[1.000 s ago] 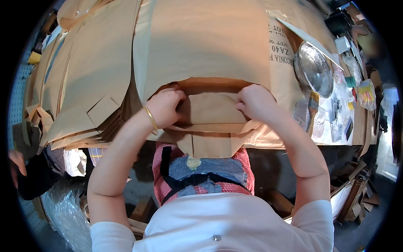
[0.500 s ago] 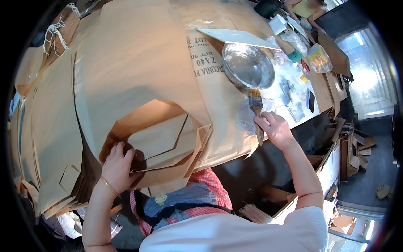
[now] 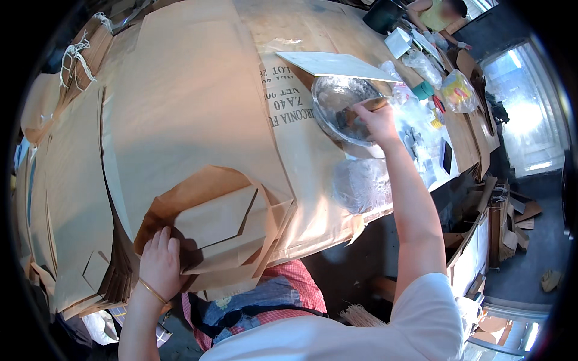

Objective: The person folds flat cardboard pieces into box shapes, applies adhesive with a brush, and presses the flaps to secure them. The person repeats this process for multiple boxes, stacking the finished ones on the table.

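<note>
**Right hand (image 3: 380,123) holds paintbrush (image 3: 376,103) inside metal bowl (image 3: 330,93), left hand (image 3: 161,262) at kraft paper bag (image 3: 180,108)**

We see the right hand closed around the paintbrush, the handle slanting up past the fingers and the head down within the round bowl. The bowl stands to the right of the bag, and a pale board (image 3: 334,64) slants over its far side. The large brown bag lies flat in front of us, its near end spread into a wide mouth with a folded flap (image 3: 217,216) inside. We find the left hand at the left side of that mouth, fingers together and laid on the paper (we cannot tell whether it pinches the edge or only presses). A gold-coloured bracelet (image 3: 152,291) circles the left wrist. Farther left, we see a stack of similar paper bags (image 3: 75,198). A crumpled clear plastic bag (image 3: 364,185) lies just nearer to us than the bowl; right of the forearm, we spot a dark phone (image 3: 446,157).
</note>
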The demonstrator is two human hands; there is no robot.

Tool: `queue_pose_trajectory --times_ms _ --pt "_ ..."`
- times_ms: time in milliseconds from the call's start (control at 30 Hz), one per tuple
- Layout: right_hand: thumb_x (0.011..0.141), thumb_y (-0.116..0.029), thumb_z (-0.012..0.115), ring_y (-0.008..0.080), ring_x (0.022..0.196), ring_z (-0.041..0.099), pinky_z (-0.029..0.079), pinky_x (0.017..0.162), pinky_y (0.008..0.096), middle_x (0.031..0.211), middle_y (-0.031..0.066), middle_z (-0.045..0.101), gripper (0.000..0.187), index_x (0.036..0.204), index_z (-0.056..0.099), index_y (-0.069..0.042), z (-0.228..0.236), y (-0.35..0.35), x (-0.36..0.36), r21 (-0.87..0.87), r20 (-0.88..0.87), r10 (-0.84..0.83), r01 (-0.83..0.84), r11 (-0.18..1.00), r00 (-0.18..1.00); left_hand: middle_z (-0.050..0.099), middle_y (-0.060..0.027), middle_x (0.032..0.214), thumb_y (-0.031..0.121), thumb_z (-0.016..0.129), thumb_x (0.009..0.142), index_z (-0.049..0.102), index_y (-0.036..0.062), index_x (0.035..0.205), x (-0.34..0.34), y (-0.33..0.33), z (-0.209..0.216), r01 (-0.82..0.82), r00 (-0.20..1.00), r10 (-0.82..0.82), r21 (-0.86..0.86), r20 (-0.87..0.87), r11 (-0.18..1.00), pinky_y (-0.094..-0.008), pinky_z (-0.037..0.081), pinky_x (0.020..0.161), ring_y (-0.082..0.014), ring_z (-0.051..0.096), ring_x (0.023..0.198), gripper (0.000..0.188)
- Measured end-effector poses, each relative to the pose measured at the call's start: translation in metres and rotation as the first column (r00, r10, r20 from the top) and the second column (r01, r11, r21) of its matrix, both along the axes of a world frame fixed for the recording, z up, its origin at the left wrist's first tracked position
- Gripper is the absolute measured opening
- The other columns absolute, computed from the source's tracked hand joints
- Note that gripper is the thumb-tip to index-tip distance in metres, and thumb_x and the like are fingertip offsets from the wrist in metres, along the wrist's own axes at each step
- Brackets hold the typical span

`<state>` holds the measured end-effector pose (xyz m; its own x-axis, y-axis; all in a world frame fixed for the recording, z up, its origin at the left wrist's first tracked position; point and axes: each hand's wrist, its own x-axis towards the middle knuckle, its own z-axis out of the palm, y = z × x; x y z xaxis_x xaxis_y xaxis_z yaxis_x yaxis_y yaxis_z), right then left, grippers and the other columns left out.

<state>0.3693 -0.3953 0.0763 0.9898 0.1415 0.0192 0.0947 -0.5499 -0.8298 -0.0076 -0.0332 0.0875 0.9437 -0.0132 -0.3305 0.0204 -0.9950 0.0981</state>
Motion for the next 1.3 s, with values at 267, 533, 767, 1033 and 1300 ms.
queue_pose_trajectory --times_ms 267,533,767,1033,1300 --pt "0.078 -0.021 0.079 0.0133 0.082 0.063 0.049 0.076 0.0240 0.092 0.0078 0.070 0.028 0.099 0.071 -0.003 0.060 -0.031 -0.031 -0.116 -0.209 0.450 -0.479 0.870 0.868 0.043 -0.0249 0.133 0.032 0.088 0.046 0.048 -0.0052 0.123 -0.005 -0.007 0.036 -0.078 0.997 0.077 0.053 0.017 0.996 -0.0420 0.038 0.100 -0.0386 0.046 0.120 0.095" --pt "0.087 -0.020 0.067 0.0060 0.053 0.044 0.034 0.052 0.0201 0.063 -0.0024 0.055 0.024 0.102 0.066 -0.001 0.028 -0.076 0.020 0.599 -0.289 0.222 -0.004 0.800 0.931 0.034 -0.0250 0.141 0.023 0.093 0.039 0.023 -0.0007 0.144 -0.002 0.007 0.021 -0.237 0.970 0.241 -0.218 -0.007 0.947 -0.0432 0.034 0.109 -0.0415 0.036 0.130 0.128" --pt "0.091 -0.016 0.059 0.0141 0.071 0.064 0.052 0.063 0.0269 0.083 0.0102 0.067 0.018 0.094 0.064 0.001 0.048 0.114 -0.235 0.529 0.214 0.454 -0.493 0.690 0.865 0.035 -0.0287 0.138 0.029 0.092 0.047 0.011 -0.0016 0.147 -0.004 0.030 0.006 -0.116 0.979 0.187 -0.549 0.076 0.828 -0.0426 0.034 0.109 -0.0428 0.036 0.130 0.132" --pt "0.088 -0.009 0.063 0.0064 0.068 0.057 0.046 0.060 0.0258 0.073 0.0007 0.064 0.008 0.086 0.066 -0.001 -0.028 0.237 -0.283 0.614 -0.215 0.517 -0.297 0.732 0.829 0.037 -0.0286 0.135 0.025 0.090 0.051 0.014 -0.0017 0.145 -0.009 0.024 -0.017 -0.034 0.956 0.193 -0.567 0.222 0.823 -0.0424 0.037 0.106 -0.0439 0.040 0.125 0.124" --pt "0.085 -0.007 0.065 0.0075 0.066 0.060 0.050 0.062 0.0226 0.073 0.0020 0.066 0.006 0.082 0.068 -0.002 0.011 0.160 -0.259 0.268 0.016 0.390 -0.380 0.885 0.921 0.034 -0.0283 0.139 0.022 0.086 0.054 0.022 -0.0006 0.142 -0.008 0.020 -0.015 -0.090 0.957 0.225 -0.547 0.186 0.832 -0.0419 0.038 0.106 -0.0426 0.041 0.126 0.111"
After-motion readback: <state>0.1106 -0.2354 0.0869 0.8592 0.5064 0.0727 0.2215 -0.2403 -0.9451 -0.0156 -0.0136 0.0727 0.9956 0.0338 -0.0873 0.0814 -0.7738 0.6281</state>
